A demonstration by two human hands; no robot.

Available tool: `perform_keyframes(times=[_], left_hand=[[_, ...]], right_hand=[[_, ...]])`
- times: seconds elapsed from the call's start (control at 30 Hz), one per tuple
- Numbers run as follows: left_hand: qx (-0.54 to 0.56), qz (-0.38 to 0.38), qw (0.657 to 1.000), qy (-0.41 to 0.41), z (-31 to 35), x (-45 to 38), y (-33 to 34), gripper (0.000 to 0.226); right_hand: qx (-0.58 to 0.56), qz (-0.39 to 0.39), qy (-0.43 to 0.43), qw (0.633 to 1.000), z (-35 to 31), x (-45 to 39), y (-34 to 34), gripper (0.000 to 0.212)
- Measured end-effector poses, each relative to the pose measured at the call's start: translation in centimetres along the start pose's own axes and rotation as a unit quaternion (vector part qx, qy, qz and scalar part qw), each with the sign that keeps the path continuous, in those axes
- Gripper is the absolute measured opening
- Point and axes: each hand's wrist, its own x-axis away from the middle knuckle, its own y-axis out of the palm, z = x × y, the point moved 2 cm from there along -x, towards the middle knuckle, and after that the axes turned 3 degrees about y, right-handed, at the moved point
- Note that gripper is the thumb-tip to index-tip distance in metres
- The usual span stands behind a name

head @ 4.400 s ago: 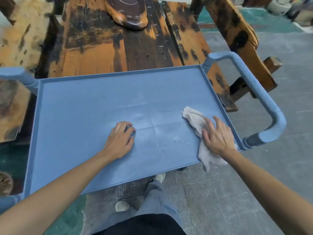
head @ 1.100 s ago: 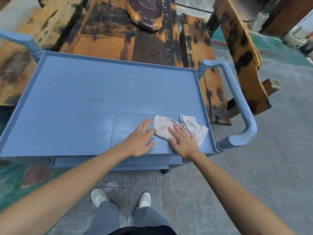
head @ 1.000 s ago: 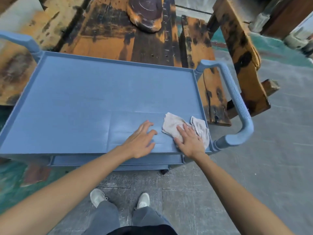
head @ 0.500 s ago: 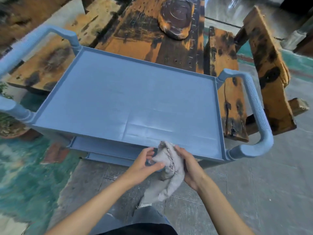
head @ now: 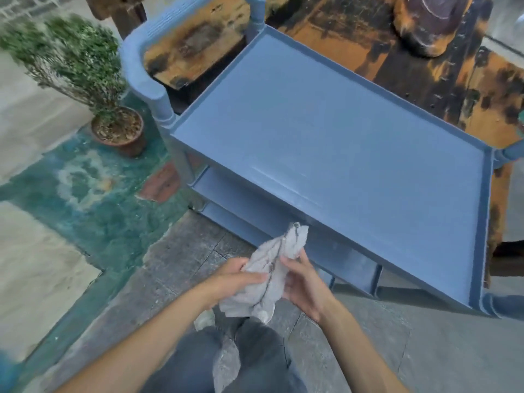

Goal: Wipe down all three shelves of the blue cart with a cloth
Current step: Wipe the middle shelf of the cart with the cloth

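Head view: cloth held off the cart

Both hands are gripping the grey cloth (head: 268,276) in front of the blue cart (head: 340,131), clear of its top shelf. The left hand (head: 231,282) is pinching one side; the right hand (head: 304,282) is clasping the other.

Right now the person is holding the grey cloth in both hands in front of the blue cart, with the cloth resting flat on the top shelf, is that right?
Not quite. Both hands, left and right, do hold the grey cloth in front of the blue cart, but the head view shows it bunched up in the air over the floor, off the top shelf.
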Motion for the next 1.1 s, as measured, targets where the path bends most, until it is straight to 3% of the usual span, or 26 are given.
perform_keyframes(times=[0.13,0.17,0.23,0.27,0.43,0.47,0.6,0.67,0.73,0.77,0.83,0.87,0.9,0.97,1.03,1.1], left_hand=[[-0.053,0.014,0.998,0.007,-2.6,-2.9,-2.5,0.046],[-0.048,-0.006,0.999,0.013,-3.3,-4.1,-3.4,0.043],[-0.072,-0.024,0.996,0.037,-5.4,-7.0,-5.6,0.012],[-0.093,-0.013,0.994,0.063,-5.0,-7.8,-6.5,0.019],[-0.060,0.122,0.968,0.210,-7.3,-15.2,-11.1,0.016],[-0.031,0.154,0.963,0.219,-7.4,-16.7,-11.8,0.025],[0.048,0.293,0.918,0.265,-7.7,-21.2,-12.9,0.040],[0.100,0.331,0.909,0.231,-8.5,-23.3,-12.6,0.048],[0.161,0.266,0.936,0.164,-9.9,-25.3,-11.6,0.042],[0.151,0.213,0.957,0.123,-10.9,-25.9,-11.0,0.036],[0.013,0.128,0.989,0.068,-12.5,-26.3,-11.1,0.027],[-0.085,0.123,0.987,0.063,-13.0,-26.3,-12.0,0.028],[-0.178,0.147,0.969,0.091,-12.9,-26.5,-13.4,0.039],[-0.253,0.247,0.908,0.225,-11.2,-27.0,-16.1,0.055],[-0.288,0.357,0.832,0.311,-8.2,-27.9,-19.9,0.056],[-0.352,0.445,0.760,0.316,-5.9,-29.6,-23.5,0.047]], right_hand=[[0.129,0.020,0.052,0.990,2.7,-4.9,-1.9,0.088],[0.145,0.028,0.049,0.988,2.8,-6.8,-2.7,0.092],[0.170,0.042,0.048,0.983,3.0,-11.5,-4.5,0.097],[0.187,0.064,0.042,0.979,2.0,-12.7,-5.1,0.098],[0.270,0.090,-0.056,0.957,-2.6,-24.8,-5.7,0.083],[0.314,0.092,-0.077,0.942,-3.9,-27.2,-5.1,0.079],[0.416,0.023,-0.137,0.899,-9.7,-35.9,-2.2,0.070],[0.485,-0.002,-0.161,0.859,-11.9,-39.7,-0.7,0.063],[0.582,0.007,-0.179,0.793,-13.1,-43.1,-0.2,0.048],[0.643,0.043,-0.200,0.738,-13.1,-44.7,-0.4,0.047],[0.759,0.122,-0.256,0.586,-12.7,-46.8,-1.1,0.049],[0.775,0.139,-0.284,0.547,-12.1,-47.4,-1.5,0.047],[0.768,0.135,-0.333,0.530,-11.3,-47.7,-1.8,0.043],[0.734,0.067,-0.459,0.497,-8.6,-47.2,-2.4,0.037],[0.764,-0.012,-0.481,0.430,-5.5,-47.4,-2.1,0.043],[0.819,-0.003,-0.439,0.370,-2.3,-48.0,-2.8,0.050]])
